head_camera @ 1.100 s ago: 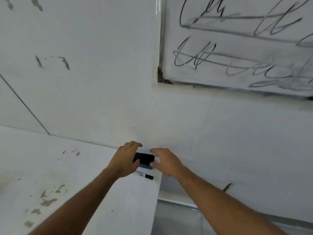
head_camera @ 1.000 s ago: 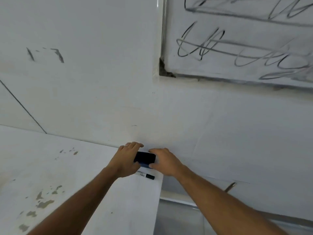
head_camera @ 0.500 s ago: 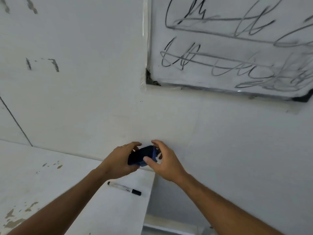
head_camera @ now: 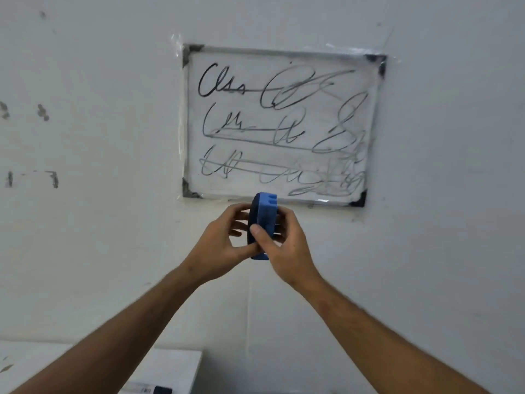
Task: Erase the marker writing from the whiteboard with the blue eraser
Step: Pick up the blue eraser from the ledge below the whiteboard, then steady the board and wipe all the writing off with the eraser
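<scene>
Now | both my hands, left hand [head_camera: 220, 245] and right hand [head_camera: 284, 245], clasp blue eraser [head_camera: 262, 223], turning pad outward | scrawled whiteboard [head_camera: 279, 126] just above grip, unwiped

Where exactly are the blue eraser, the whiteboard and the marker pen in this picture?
blue eraser [head_camera: 264, 223]: head view, on its blue foam face.
whiteboard [head_camera: 255, 166]: head view, on its white writing surface.
marker pen [head_camera: 150, 390]: head view, bottom edge, on its white barrel.

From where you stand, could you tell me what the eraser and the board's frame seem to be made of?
Eraser: apparently soft blue foam, matte with notched edges, on a darker backing. Whiteboard frame: thin grey strip, possibly metal or plastic, with dark corner caps; too blurred to say.
</scene>
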### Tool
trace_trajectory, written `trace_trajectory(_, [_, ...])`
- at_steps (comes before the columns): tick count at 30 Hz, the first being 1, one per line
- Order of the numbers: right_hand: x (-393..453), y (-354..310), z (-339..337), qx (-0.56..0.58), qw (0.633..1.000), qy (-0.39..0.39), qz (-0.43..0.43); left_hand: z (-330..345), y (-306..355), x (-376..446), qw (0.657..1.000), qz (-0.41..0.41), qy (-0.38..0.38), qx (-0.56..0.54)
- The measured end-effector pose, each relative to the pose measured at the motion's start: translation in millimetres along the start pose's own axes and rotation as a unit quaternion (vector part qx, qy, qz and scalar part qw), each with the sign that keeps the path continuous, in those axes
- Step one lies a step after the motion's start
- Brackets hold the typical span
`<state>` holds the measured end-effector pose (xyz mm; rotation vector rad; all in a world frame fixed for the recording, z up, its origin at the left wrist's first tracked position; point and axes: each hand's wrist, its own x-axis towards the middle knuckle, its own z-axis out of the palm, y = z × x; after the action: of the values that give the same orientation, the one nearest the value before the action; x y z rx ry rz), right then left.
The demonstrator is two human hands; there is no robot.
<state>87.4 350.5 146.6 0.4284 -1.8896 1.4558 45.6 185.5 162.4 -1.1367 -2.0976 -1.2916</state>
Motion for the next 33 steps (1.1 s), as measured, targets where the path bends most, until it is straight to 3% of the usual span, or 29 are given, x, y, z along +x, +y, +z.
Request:
trace_trajectory(7, [51, -66, -73, -0.161, 0.969, 0.128, -0.135, 1, 59, 56, 0.997, 0.067, 0.033, 0.002])
trace_trajectory(11, [91, -93, -122, -0.341, 0.904, 0.206, -0.154, -9, 95, 110, 0.990, 0.101, 0.034, 0.091])
trace_trajectory(15, [130, -111, -165, -0.429, 0.854, 0.237, -0.173, -22, 130, 167, 0.957, 0.152, 0.043, 0.241])
trace_trajectory(21, [174, -125, -198, -0.472, 0.823, 0.252, -0.190, -46, 145, 232, 0.901, 0.151, 0.069, 0.401])
trace_trajectory(33, [205, -121, -194, -0.469, 0.820, 0.258, -0.200, -45, 137, 268, 0.877, 0.134, 0.076, 0.454])
